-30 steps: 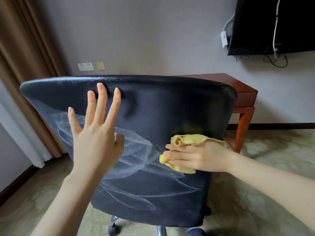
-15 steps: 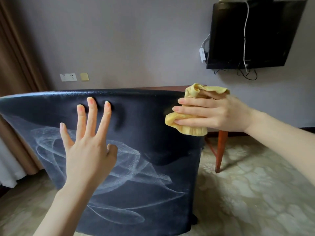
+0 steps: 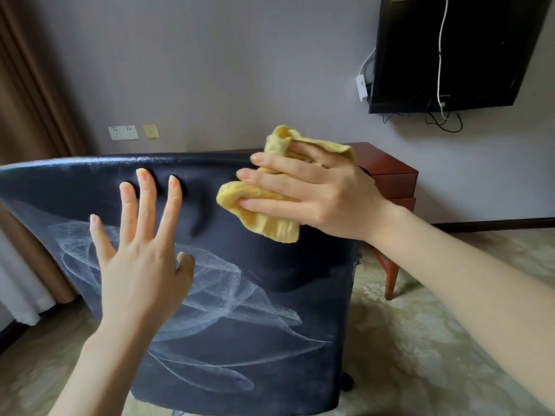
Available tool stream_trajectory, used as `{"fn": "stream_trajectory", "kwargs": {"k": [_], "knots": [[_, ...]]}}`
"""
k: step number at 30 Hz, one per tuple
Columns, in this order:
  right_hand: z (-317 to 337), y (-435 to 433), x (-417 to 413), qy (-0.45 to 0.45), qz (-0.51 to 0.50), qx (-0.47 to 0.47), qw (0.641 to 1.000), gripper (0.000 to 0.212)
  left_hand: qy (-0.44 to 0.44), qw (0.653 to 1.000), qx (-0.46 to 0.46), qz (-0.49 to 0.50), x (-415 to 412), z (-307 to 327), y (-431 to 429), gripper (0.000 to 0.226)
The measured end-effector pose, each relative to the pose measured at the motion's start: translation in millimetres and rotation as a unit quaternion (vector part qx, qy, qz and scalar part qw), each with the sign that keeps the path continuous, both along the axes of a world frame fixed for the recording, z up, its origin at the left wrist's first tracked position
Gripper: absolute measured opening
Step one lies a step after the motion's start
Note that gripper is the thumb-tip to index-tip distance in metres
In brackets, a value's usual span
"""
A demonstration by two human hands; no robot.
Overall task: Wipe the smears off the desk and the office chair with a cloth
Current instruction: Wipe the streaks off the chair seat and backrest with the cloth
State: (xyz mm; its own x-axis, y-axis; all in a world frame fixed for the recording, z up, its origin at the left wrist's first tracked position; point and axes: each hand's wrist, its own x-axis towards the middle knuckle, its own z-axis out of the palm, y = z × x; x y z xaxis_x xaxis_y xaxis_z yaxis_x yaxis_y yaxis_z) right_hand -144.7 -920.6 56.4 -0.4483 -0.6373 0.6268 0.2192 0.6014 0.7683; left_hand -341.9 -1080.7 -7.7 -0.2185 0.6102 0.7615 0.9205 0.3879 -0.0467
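The black backrest of the office chair (image 3: 255,340) fills the lower middle of the view, with white looping smears (image 3: 228,295) across it. My left hand (image 3: 141,259) presses flat on the backrest's left half, fingers spread and straight. My right hand (image 3: 312,193) holds a crumpled yellow cloth (image 3: 264,223) against the upper right of the backrest, near its top edge, with fingers stretched over the cloth. The red-brown wooden desk (image 3: 387,172) stands behind the chair against the wall, mostly hidden by the backrest and my right hand.
A black TV (image 3: 450,49) hangs on the wall at upper right with dangling cables (image 3: 441,55). Brown curtains (image 3: 27,115) hang at the left. Wall sockets (image 3: 123,132) sit above the chair. Patterned carpet (image 3: 420,340) covers the floor.
My right hand has carried the cloth up from the backrest's middle right to its top right edge, then slid it leftwards. My left hand stays pressed on the backrest.
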Motion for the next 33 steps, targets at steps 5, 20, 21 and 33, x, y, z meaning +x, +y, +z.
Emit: {"fn": "stream_trajectory", "kwargs": {"k": [5, 20, 21, 33], "knots": [[-42.1, 25.9, 30.3, 0.100, -0.100, -0.073, 0.987, 0.046, 0.004, 1.000, -0.007, -0.007, 1.9, 1.1, 0.0, 0.115], [-154.4, 49.4, 92.4, -0.216, -0.191, -0.149, 0.946, 0.048, 0.001, 0.999, -0.038, -0.026, 9.4, 6.2, -3.7, 0.111], [-144.6, 49.9, 93.2, -0.210, -0.191, -0.144, 0.948, 0.048, 0.001, 0.999, -0.039, -0.024, 9.0, 6.3, -4.1, 0.111], [-10.9, -6.3, 23.4, -0.060, -0.152, -0.032, 0.986, 0.049, -0.032, 0.996, -0.065, -0.054, 8.0, 10.2, -11.2, 0.115]]}}
